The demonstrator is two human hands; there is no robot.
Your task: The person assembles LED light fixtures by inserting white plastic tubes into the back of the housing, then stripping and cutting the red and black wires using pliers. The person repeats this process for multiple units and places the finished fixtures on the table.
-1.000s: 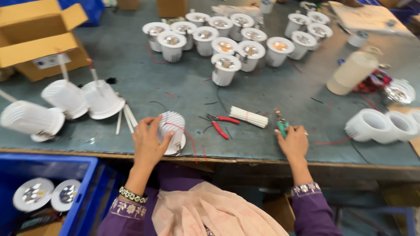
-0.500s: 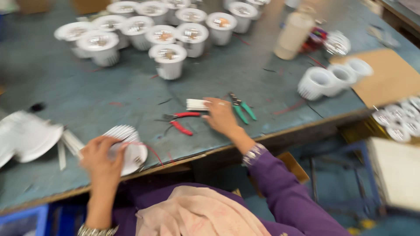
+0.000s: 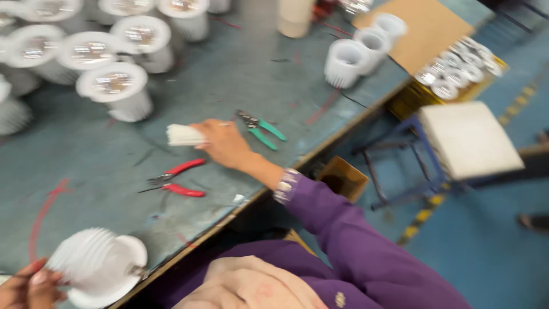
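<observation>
A grey-green worktable (image 3: 240,74) carries everything; places are given from the red-handled pliers (image 3: 177,178) lying near its front edge. Far to the upper right of the pliers, past the table's corner, a yellow crate (image 3: 409,100) holds a batch of small round silvery lamp fittings (image 3: 454,71), packed close together. Beside it a flat brown cardboard sheet (image 3: 423,28) lies on the table, and two white ribbed plastic housings (image 3: 357,54) stand touching each other at its left edge. Up and to the left of the pliers stands a group of white round downlight housings (image 3: 114,88) with reflective inserts facing up.

The right hand (image 3: 226,143), just up and right of the pliers, rests on the table with fingers curled closed around one end of a short white bundle of thin rods (image 3: 184,135), which sticks out to the left. Green-handled cutters (image 3: 262,129) lie just beside that hand, apart from it. The left hand (image 3: 26,286), down and left of the pliers at the table's edge, pinches the finned side of a white ribbed downlight housing with a wide flange (image 3: 97,269), tilted on its side, fingers closed on it
</observation>
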